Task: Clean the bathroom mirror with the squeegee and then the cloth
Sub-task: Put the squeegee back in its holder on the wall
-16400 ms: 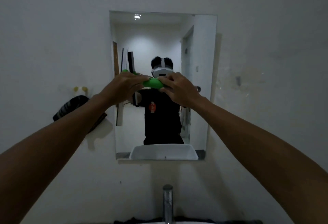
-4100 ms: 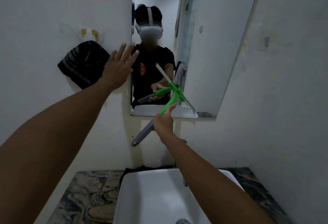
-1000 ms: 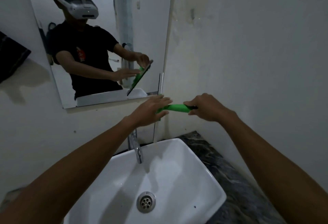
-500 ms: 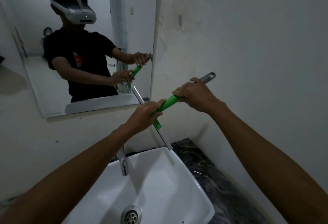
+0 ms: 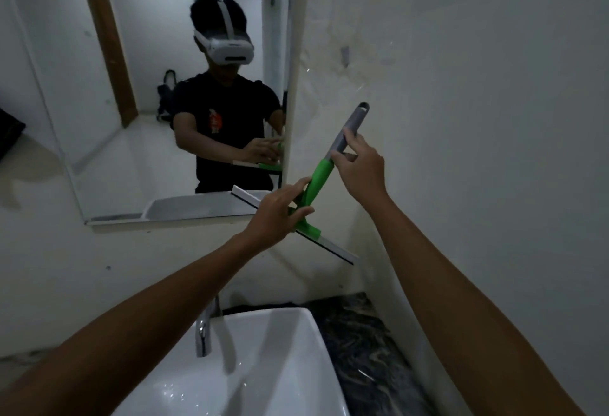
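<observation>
Hidden and cut-off parts
The left hand (image 5: 275, 214) covers the middle of the squeegee (image 5: 318, 184) blade; the basin (image 5: 263, 366) runs off the bottom edge.

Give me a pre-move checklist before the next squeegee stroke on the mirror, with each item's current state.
1. Right hand grips the squeegee handle at the grey section: ok.
2. Left hand steadies the green neck near the blade: ok.
3. Blade flat against the mirror: not ok; it hangs tilted in front of the wall, past the mirror's lower right corner.
4. Blade rubber clean and dry: cannot tell.
5. Cleaning cloth within reach for the second step: cannot tell; none identifiable.
6. Drips would land in the sink: ok, sink sits below.
</observation>
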